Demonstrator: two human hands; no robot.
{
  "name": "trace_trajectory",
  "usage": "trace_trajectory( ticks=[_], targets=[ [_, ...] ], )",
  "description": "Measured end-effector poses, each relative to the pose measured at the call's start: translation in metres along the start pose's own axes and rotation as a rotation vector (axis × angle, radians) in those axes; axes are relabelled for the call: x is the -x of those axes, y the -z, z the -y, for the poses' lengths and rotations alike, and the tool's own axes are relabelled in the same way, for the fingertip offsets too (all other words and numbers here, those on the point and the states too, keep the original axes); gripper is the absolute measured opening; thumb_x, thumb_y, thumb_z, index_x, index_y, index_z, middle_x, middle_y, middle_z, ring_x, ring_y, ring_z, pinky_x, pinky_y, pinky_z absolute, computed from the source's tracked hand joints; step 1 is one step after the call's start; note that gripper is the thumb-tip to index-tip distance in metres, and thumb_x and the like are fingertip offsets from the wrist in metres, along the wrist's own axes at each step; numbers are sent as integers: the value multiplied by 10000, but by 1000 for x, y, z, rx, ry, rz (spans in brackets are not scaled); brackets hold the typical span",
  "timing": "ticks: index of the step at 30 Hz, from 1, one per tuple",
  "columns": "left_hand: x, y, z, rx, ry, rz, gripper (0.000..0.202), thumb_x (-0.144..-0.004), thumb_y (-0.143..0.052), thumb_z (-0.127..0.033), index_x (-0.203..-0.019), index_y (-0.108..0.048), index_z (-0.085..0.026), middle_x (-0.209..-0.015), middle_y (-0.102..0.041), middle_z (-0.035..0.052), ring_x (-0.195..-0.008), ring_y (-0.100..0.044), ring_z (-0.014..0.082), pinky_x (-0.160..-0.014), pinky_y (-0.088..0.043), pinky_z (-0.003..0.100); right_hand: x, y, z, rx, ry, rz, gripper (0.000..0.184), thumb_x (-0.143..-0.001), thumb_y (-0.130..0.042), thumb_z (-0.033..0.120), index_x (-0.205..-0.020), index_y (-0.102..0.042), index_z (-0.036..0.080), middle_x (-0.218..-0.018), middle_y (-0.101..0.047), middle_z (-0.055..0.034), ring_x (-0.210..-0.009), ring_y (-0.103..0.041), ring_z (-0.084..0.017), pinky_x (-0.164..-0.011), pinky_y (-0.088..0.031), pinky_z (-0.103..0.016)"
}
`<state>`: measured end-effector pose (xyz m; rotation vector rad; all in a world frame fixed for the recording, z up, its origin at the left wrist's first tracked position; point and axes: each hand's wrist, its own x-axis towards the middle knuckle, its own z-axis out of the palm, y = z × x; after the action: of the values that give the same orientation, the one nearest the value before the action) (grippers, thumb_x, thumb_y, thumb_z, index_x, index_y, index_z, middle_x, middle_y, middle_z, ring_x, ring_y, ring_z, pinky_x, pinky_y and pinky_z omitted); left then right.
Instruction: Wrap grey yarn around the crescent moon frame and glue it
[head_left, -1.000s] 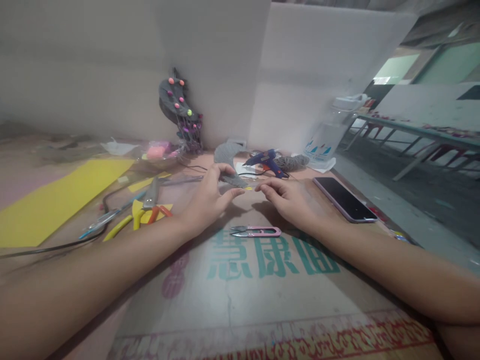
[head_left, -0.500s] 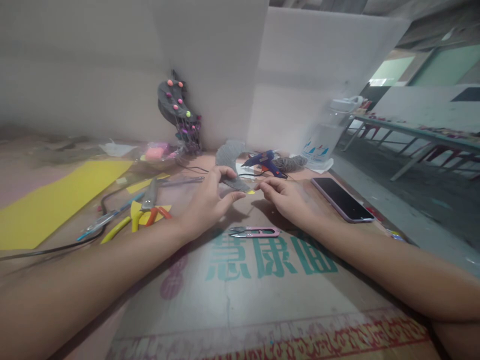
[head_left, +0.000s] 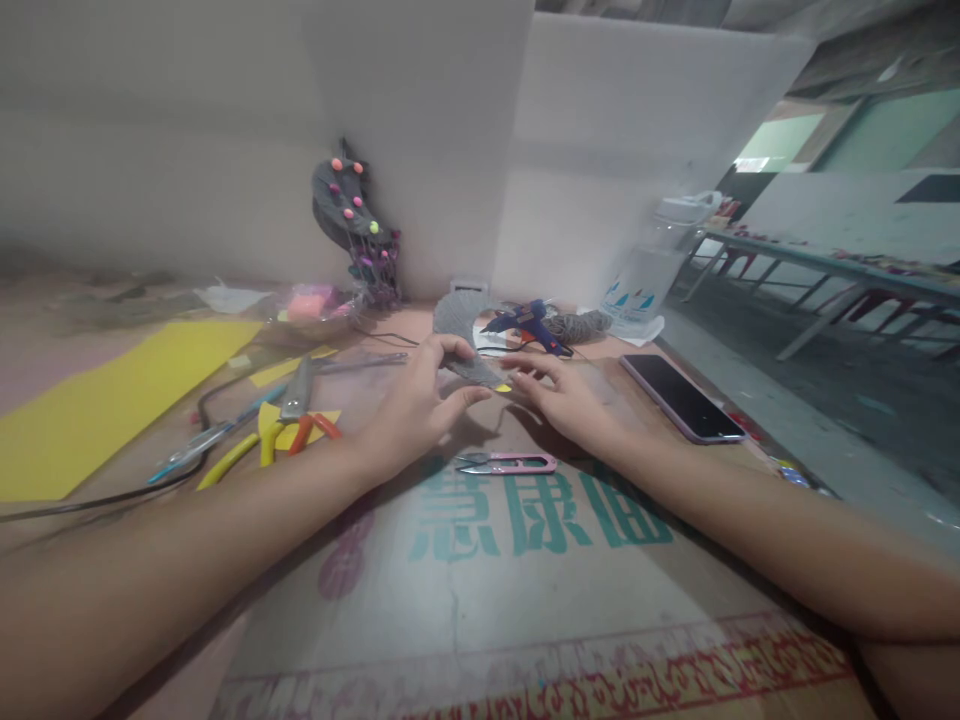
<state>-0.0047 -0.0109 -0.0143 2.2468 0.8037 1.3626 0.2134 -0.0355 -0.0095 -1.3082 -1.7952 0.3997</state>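
My left hand (head_left: 420, 400) is closed on a crescent wrapped in grey yarn (head_left: 459, 315), its thumb below and its fingers on the near side. A bit of yellow (head_left: 503, 388) shows at the crescent's lower tip. At that tip, my right hand (head_left: 559, 395) has its fingers bent and close together; what they pinch is too small to make out. Pink-handled thread snips (head_left: 517, 463) lie on the table below both hands. Behind the crescent are a blue glue gun (head_left: 529, 322) and a bundle of grey yarn (head_left: 581, 325).
Pliers with yellow and orange handles (head_left: 296, 395) and a yellow sheet (head_left: 135, 400) lie to the left. A decorated grey crescent (head_left: 337, 205) stands against the white board. On the right are a phone (head_left: 682, 398) and a clear bottle (head_left: 645, 270).
My right hand has moved slightly left, with its index finger reaching further over the crescent's tip. My left hand keeps its hold on the crescent.
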Motion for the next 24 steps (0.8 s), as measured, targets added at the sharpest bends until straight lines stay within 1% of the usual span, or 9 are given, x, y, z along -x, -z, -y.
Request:
trace_trajectory(
  ticks=[2, 4, 6, 8, 11, 14, 16, 18, 24],
  targets=[
    [0, 0, 0, 9, 6, 6, 304, -866, -691, -265, -1098, -502, -212, -1104, -606, 52, -1043, -584, 201, -940, -469, 353, 0, 3, 2, 20, 45, -93, 259, -910, -562, 278, -1092, -721, 183, -1178, -720, -95, -1069, -627, -226, -915, -478, -376],
    [-1, 0, 0, 11, 11, 10, 303, -864, -689, -265, -1095, -501, -214, -1105, -605, 53, -1041, -583, 202, -941, -470, 357, 1, 6, 7, -40, 27, -118, 263, -924, -546, 283, -1099, -708, 172, -1179, -719, -100, -1008, -644, -209, -868, -499, -359],
    [-1, 0, -1, 6, 13, 23, 305, -865, -687, -270, -1100, -502, -215, -1101, -604, 53, -1044, -582, 203, -945, -471, 361, 3, 7, 13, -132, -44, -49, 273, -936, -529, 284, -1123, -690, 167, -1140, -725, -93, -777, -643, -152, -703, -516, -304],
    [-1, 0, -3, -5, 16, 42, 319, -861, -695, -285, -1106, -503, -213, -1097, -602, 54, -1049, -580, 205, -948, -473, 363, 6, 6, 18, -223, -108, 55, 288, -937, -525, 281, -1163, -667, 173, -1125, -719, -81, -563, -556, -88, -531, -470, -256],
    [-1, 1, -5, -7, 13, 66, 373, -838, -720, -327, -1114, -500, -205, -1105, -602, 64, -1050, -581, 212, -941, -479, 365, 10, 1, 22, -380, -147, 176, 328, -943, -519, 313, -1235, -615, 197, -1173, -684, -75, -450, -482, -45, -415, -409, -235],
    [-1, 2, -5, 10, 3, 78, 290, -906, -624, -357, -1114, -502, -196, -1105, -609, 77, -1045, -584, 213, -934, -480, 370, 12, -2, 20, -472, -178, 227, 353, -952, -517, 367, -1261, -577, 206, -1036, -688, -47, -449, -485, -53, -394, -387, -222],
    [-1, 3, -5, 20, 12, 62, 186, -974, -505, -345, -1094, -515, -203, -1097, -618, 74, -1040, -585, 207, -934, -475, 371, 12, -4, 18, -484, -190, 236, 327, -945, -534, 379, -1212, -586, 199, -889, -676, -15, -473, -486, -63, -413, -382, -210],
    [-1, 3, -4, 31, 34, 34, 154, -1002, -439, -318, -1067, -530, -212, -1080, -625, 62, -1028, -585, 200, -932, -472, 365, 11, -4, 17, -480, -192, 239, 288, -923, -565, 372, -1143, -600, 189, -809, -654, 3, -504, -484, -70, -447, -393, -206],
    [-3, 2, -1, 65, 71, 27, 139, -988, -427, -258, -1041, -549, -218, -1048, -628, 48, -998, -584, 197, -913, -480, 365, 12, -6, 15, -407, -181, 204, 225, -867, -617, 377, -997, -629, 193, -662, -540, 50, -509, -445, -90, -464, -382, -226]
  ],
)
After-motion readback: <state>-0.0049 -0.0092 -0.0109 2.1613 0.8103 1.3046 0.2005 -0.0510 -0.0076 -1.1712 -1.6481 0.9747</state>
